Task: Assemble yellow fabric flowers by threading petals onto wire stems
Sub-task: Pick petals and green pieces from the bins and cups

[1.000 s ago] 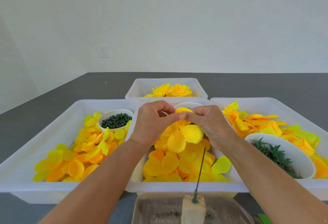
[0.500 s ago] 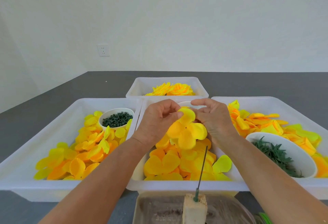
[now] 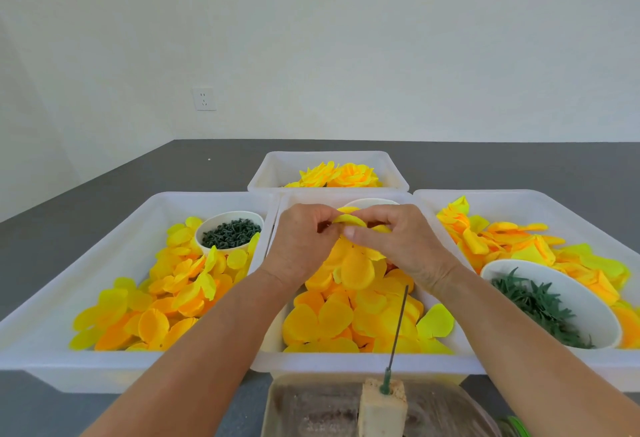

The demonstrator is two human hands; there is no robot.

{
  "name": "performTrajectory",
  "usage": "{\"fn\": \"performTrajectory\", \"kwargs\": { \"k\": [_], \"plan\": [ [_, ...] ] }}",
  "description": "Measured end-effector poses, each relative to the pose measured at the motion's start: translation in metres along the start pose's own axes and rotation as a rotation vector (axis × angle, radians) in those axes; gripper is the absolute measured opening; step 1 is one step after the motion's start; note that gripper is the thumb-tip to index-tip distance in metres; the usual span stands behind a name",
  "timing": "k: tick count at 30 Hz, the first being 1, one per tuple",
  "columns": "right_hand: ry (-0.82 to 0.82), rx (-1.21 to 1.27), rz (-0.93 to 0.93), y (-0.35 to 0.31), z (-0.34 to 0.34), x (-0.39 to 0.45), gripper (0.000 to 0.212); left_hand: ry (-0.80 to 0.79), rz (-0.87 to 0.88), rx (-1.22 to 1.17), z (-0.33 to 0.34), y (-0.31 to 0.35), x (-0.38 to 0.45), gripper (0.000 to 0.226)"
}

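We hold a petal piece (image 3: 349, 256) over the middle tray (image 3: 346, 358), both hands pinching its top edge: left hand (image 3: 301, 246) and right hand (image 3: 401, 246), fingers curled on the fabric. It looks light, soft and floppy, so we judge a grip near its centre hole best. The wire (image 3: 398, 325) stands upright in a block (image 3: 382, 409), near us, bare.

Yellow-orange petals (image 3: 356, 270), white trays (image 3: 104, 364), dark green wire stem (image 3: 398, 325).
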State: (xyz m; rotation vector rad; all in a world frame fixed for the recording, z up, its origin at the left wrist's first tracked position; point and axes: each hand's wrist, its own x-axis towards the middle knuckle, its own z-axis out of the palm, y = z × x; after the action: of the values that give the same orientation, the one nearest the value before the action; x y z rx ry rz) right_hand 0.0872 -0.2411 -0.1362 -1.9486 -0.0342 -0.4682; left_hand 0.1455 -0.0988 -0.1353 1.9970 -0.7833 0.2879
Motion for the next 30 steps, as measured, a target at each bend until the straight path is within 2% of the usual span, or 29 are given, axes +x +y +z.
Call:
{"fn": "performTrajectory", "kwargs": {
  "k": [2, 6, 9, 11, 14, 16, 22, 24, 28, 30],
  "plan": [
    [0.079, -0.088, -0.026, 0.002, 0.000, 0.003, 0.009, 0.010, -0.080, -0.100, 0.001, 0.002, -0.001, 0.017],
    [0.154, -0.078, -0.177, 0.004, 0.000, 0.004, 0.006, 0.189, -0.386, -0.425, -0.002, 0.001, 0.005, 0.030],
    [0.140, 0.016, -0.237, 0.000, -0.001, 0.002, 0.012, 0.298, -0.513, -0.433, -0.007, -0.005, 0.007, 0.019],
    [0.133, 0.110, -0.207, -0.002, -0.001, 0.001, 0.016, 0.322, -0.548, -0.447, -0.009, -0.008, 0.006, 0.007],
    [0.190, 0.135, -0.154, 0.000, -0.001, 0.004, 0.012, 0.364, -0.546, -0.358, -0.009, -0.012, 0.006, 0.026],
    [0.228, 0.143, -0.130, 0.001, -0.002, 0.006, 0.017, 0.389, -0.511, -0.280, -0.011, -0.011, 0.006, 0.024],
    [0.287, 0.296, -0.064, 0.002, -0.006, 0.008, 0.014, 0.389, -0.359, -0.094, -0.012, -0.005, 0.005, 0.024],
    [0.287, 0.222, -0.072, 0.005, -0.005, 0.010, 0.031, 0.361, -0.323, -0.089, -0.011, -0.005, 0.005, 0.026],
    [0.246, 0.011, -0.055, 0.009, -0.004, 0.011, 0.029, 0.315, -0.265, -0.016, -0.008, -0.006, 0.004, 0.016],
    [0.245, -0.018, -0.024, 0.010, -0.004, 0.011, 0.037, 0.312, -0.252, 0.025, -0.009, -0.006, 0.004, 0.013]
  ]
}}
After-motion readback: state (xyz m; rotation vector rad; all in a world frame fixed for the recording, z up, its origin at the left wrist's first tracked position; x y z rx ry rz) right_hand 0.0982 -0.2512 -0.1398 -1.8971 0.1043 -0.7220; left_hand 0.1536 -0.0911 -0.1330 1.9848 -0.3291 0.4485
